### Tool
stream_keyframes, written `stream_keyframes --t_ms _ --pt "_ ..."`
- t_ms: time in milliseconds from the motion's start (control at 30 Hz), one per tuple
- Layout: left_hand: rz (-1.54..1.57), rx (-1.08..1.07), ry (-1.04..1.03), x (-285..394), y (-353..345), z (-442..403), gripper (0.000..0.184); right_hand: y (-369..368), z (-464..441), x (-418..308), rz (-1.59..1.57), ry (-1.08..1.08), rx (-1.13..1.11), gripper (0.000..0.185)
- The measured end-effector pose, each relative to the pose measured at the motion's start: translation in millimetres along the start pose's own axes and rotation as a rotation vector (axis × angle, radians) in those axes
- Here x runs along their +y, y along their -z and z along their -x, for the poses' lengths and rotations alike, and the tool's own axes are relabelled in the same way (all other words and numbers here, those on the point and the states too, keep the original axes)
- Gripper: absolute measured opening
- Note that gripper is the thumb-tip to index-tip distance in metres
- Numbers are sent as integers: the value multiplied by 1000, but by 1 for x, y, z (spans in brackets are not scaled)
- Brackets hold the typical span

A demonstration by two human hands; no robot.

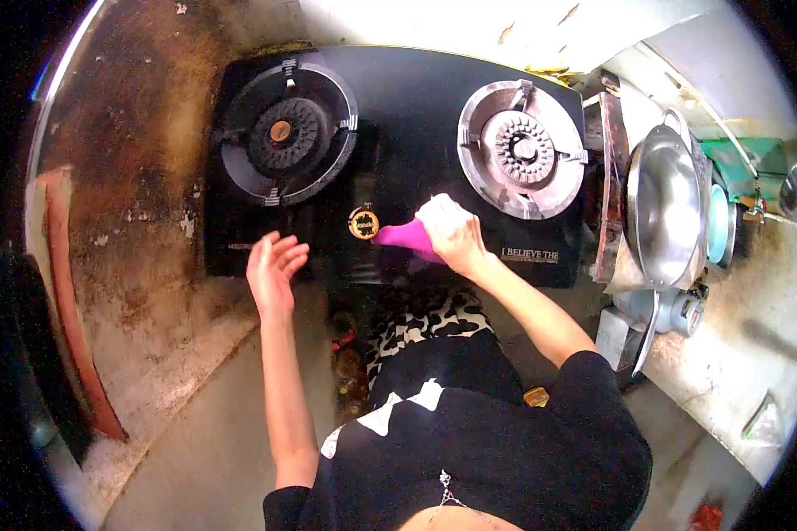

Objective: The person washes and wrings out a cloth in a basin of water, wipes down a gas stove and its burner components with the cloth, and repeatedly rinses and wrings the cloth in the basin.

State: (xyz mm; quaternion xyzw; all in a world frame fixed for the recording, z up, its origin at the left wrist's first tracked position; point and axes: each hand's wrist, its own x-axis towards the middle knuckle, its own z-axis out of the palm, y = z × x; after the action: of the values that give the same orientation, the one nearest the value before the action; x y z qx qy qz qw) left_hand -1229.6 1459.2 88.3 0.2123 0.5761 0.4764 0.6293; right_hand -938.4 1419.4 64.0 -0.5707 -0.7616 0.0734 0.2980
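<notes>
My right hand (450, 232) is closed on a magenta cloth (407, 237), which hangs to the left over the front part of the black glass stove top (398, 115). The cloth's far end lies beside a round gold label (363, 224). At the stove's front left, my left hand (275, 265) is held with its fingers apart and nothing in it. Behind it sits the dark left burner (281, 132). The paler right burner (523, 148) is behind and to the right of my right hand.
To the right of the stove, a large metal wok (669, 208) stands beside a brown upright panel (611, 190). Beyond it are a light blue bowl (717, 223) and a brass tap (754, 205). A stained wall (133, 177) borders the stove's left side.
</notes>
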Motion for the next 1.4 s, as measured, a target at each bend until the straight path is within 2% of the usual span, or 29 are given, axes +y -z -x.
stream_keyframes --t_ms 67,133,200,267,333,367,400,467,500,533,600,667,733,800,867,900,933,1033,1133,1200,1300,1333,1400 --pt "-92 3 26 -16 24 27 33 5 -8 -2 26 -129 -158 13" --pt "-56 19 45 -31 42 53 26 4 -31 -8 285 -289 -349 15" --pt "-73 36 56 -43 57 76 26 -17 -47 7 312 -142 -246 19" --pt "-66 49 64 -50 71 97 24 -29 -71 23 428 -81 -272 16" --pt "-74 78 98 -54 83 114 24 -19 -87 28 445 -139 -169 16" --pt "-67 99 99 -55 90 123 23 -10 -90 24 201 -281 17 18" --pt "-62 97 98 -59 99 133 23 3 -87 15 116 -312 93 22" --pt "-59 131 84 -63 119 150 23 41 -67 -27 181 -173 11 26" --pt "-37 138 97 -69 129 159 23 25 -48 -24 163 -257 -55 28" --pt "-28 133 82 -75 137 166 23 12 -20 -21 209 -163 1 26" --pt "-30 181 147 -85 154 180 23 14 -3 -24 196 -103 -44 22" --pt "-30 164 126 -91 169 192 23 -16 4 12 291 -17 -12 18" --pt "-30 171 146 -96 171 196 22 -2 0 3 242 -71 23 22" --pt "-17 169 150 -99 182 206 22 10 12 5 363 -331 -36 21" --pt "10 176 151 -107 195 214 21 18 40 8 334 -329 -7 19" --pt "2 183 153 -114 205 219 22 25 53 4 378 -218 104 20" --pt "-9 191 155 -119 212 227 22 23 63 0 498 -198 117 21" --pt "62 264 242 -130 223 247 22 0 87 -45 459 -177 9 23" --pt "81 299 275 -139 229 255 21 -23 75 -85 421 -202 -89 28" --pt "76 290 254 -139 226 259 21 -47 55 -99 294 -148 -18 23" --pt "89 276 213 -139 227 257 21 -45 8 -93 252 -92 -99 15" --pt "108 276 200 -140 229 257 21 -42 4 -88 220 -32 -25 12" --pt "129 298 192 -143 234 267 21 -41 16 -89 293 -35 -41 10"
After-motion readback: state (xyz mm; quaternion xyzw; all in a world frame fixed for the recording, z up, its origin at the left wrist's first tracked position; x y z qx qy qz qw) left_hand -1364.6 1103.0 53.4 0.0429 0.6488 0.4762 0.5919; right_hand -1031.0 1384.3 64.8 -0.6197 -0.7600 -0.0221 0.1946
